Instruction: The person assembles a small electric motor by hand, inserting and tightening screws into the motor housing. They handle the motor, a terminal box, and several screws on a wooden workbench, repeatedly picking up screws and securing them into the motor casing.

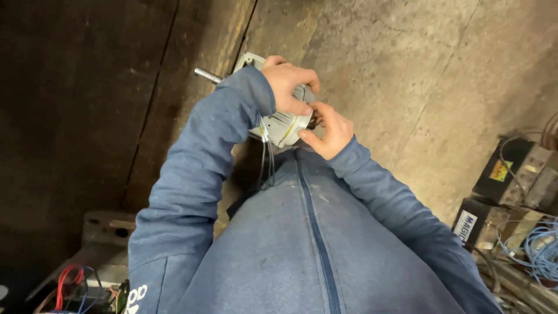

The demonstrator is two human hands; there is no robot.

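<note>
Small electric motor [285, 125], grey metal casing, held up in front of the person's chest over the concrete floor [418, 75]; its steel shaft [207, 74] sticks out toward upper left, so long axis runs upper left to lower right, tilted; thin wires [266, 163] hang down from the casing against the blue zip-up hoodie [302, 244]; left hand [289, 81] wrapped over the top of the casing, fingers curled and grasping it; right hand [328, 131] at the lower right end, thumb and fingertips pressed on the casing edge, also grasping; at right edge two dark box-shaped batteries [500, 174] on the floor, upper one with a small yellow-red label, lower one with a white rectangular label; loose blue cable [540, 250] beside them; red and blue wires [72, 285] at lower left corner.
</note>
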